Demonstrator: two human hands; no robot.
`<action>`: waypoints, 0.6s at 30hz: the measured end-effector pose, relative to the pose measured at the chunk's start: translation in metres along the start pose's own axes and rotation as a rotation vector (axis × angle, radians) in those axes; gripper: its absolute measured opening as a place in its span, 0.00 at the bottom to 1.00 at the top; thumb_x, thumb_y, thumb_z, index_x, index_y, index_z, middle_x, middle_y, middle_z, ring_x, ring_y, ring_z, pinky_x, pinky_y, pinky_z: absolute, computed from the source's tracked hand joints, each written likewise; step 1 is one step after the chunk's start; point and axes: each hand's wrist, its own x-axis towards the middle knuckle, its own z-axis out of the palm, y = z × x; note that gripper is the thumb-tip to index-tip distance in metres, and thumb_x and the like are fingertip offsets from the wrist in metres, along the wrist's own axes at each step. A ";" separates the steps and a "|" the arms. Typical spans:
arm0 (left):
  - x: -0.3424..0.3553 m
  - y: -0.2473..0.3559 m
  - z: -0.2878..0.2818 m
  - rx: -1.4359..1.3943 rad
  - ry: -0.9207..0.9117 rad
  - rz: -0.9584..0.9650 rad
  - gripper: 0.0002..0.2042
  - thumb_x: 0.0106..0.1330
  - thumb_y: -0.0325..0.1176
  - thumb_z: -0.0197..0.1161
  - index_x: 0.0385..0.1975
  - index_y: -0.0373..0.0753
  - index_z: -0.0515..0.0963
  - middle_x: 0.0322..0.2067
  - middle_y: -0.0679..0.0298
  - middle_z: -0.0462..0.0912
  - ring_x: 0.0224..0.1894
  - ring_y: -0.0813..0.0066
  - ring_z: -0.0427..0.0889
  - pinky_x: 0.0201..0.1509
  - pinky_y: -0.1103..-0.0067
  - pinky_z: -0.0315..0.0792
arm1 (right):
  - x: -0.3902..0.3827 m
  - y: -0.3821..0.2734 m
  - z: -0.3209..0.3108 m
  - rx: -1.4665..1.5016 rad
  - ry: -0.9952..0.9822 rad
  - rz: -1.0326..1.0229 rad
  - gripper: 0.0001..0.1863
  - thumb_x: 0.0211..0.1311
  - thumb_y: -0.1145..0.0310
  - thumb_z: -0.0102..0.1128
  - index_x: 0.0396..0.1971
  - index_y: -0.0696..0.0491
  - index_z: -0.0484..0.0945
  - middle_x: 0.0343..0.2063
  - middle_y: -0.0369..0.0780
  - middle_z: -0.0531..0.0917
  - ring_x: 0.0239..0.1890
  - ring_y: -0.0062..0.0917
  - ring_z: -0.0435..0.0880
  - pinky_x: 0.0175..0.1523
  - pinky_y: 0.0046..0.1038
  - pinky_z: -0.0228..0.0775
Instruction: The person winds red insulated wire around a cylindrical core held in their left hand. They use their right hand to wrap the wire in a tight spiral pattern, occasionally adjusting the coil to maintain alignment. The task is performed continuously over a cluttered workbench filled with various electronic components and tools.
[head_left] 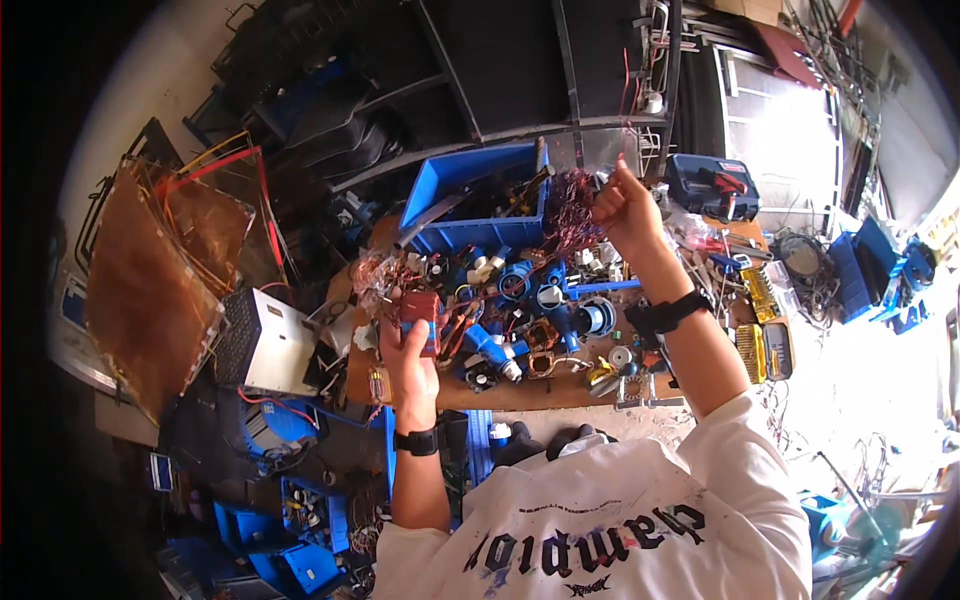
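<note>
We have before us a brown wooden worktable (455, 400), crowded with loose parts. At its far side stands an open rectangular blue plastic bin (470, 236), with assorted pieces inside it. Right of the bin, we see a dark blue hard-shell tool case (684, 190). Just beside the bin's right end sits a loose tangle of thin dark-red wire (573, 208); we cannot tell whether the two touch.

Our right hand (628, 208) is raised to the right of the bin, next to that tangle, its fingers curled inward. Whether they close on a fine strand we cannot tell. Our left hand (408, 372), nearer to us than the bin's left end, is clamped on a small reddish-brown block (421, 314), thumb along its near side. Between the bin and the table's near edge lie smaller pieces, among them a round blue plastic housing (597, 317) and a stubby blue plastic tube (488, 345).

As we judge it, the wire gathered beside the bin is work done. The block, not yet set down, appears unfinished, and the mixed parts before the bin look unsorted; how much more remains, we cannot tell.
</note>
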 end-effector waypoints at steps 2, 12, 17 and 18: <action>-0.002 0.006 -0.001 0.178 -0.011 0.025 0.33 0.61 0.31 0.68 0.66 0.36 0.62 0.53 0.59 0.76 0.54 0.67 0.78 0.57 0.70 0.75 | -0.006 -0.012 0.017 -0.287 0.017 0.008 0.13 0.70 0.58 0.59 0.28 0.49 0.72 0.17 0.28 0.64 0.20 0.18 0.66 0.29 0.24 0.63; -0.005 0.018 0.008 0.256 -0.094 -0.033 0.36 0.58 0.31 0.72 0.66 0.33 0.63 0.51 0.60 0.77 0.53 0.73 0.78 0.56 0.77 0.74 | 0.019 -0.051 0.067 -0.547 0.090 -0.129 0.19 0.71 0.50 0.57 0.23 0.44 0.67 0.15 0.24 0.60 0.15 0.10 0.55 0.18 0.18 0.44; -0.002 -0.008 -0.020 -0.017 0.015 -0.099 0.28 0.64 0.30 0.65 0.63 0.33 0.65 0.51 0.59 0.77 0.52 0.71 0.78 0.56 0.71 0.76 | 0.018 -0.049 0.070 -0.204 0.260 -0.114 0.28 0.71 0.49 0.56 0.14 0.42 0.54 0.12 0.25 0.51 0.12 0.13 0.46 0.16 0.22 0.35; -0.005 -0.011 -0.016 -0.074 0.069 -0.092 0.26 0.65 0.30 0.63 0.63 0.33 0.66 0.51 0.59 0.78 0.52 0.70 0.79 0.57 0.68 0.77 | 0.019 -0.048 0.067 -0.140 0.240 -0.134 0.29 0.71 0.49 0.56 0.14 0.42 0.54 0.11 0.26 0.50 0.12 0.15 0.46 0.16 0.23 0.35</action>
